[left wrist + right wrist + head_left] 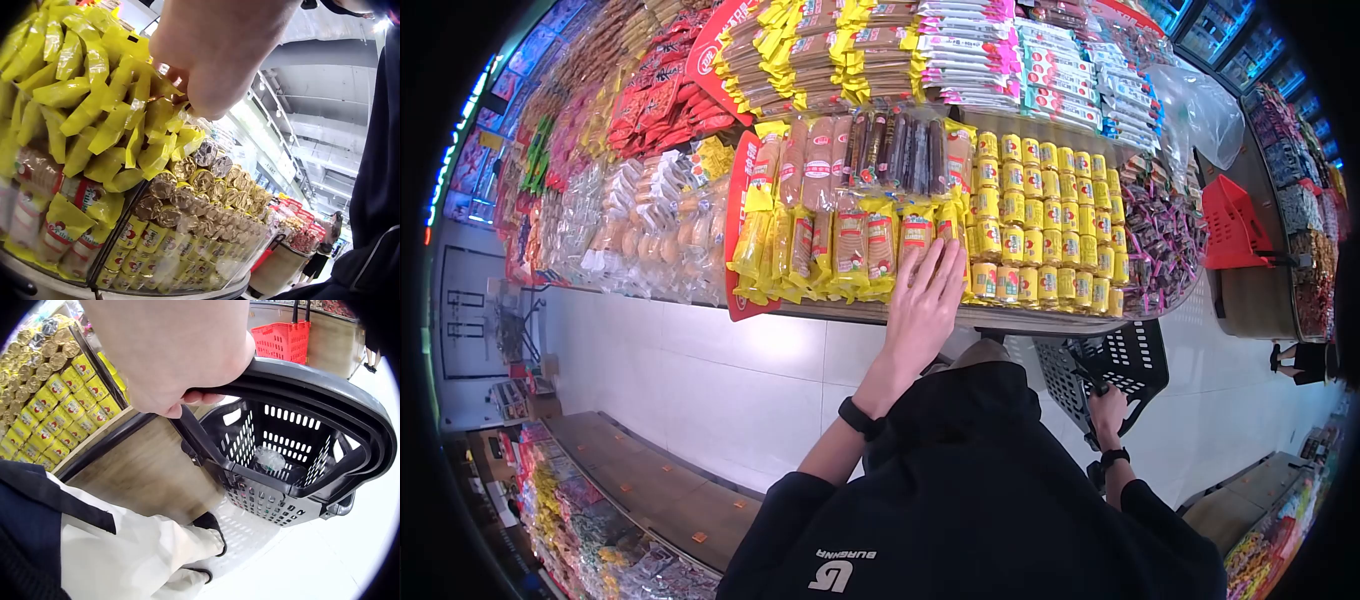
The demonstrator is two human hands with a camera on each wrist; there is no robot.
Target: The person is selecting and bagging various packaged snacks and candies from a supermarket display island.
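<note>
My left hand (925,300) reaches over the front edge of the display, its fingers extended and resting on the yellow-wrapped sausage packets (882,240). From the left wrist view, the hand (219,56) hides part of those yellow packets (119,106), with its fingertips mostly out of sight behind it. Down at my right side, my right hand (1108,410) grips the handle of a black shopping basket (1130,355). The right wrist view shows the fingers curled round the dark handle (300,375), and a clear plastic bag (270,459) lies inside the basket.
Right of the packets stand rows of small yellow cylinders (1045,220) with gold foil ends. Dark wrapped sticks (900,150) lie behind the packets. A red basket (1235,225) stands at another counter on the right. Pale floor (730,360) runs between the displays.
</note>
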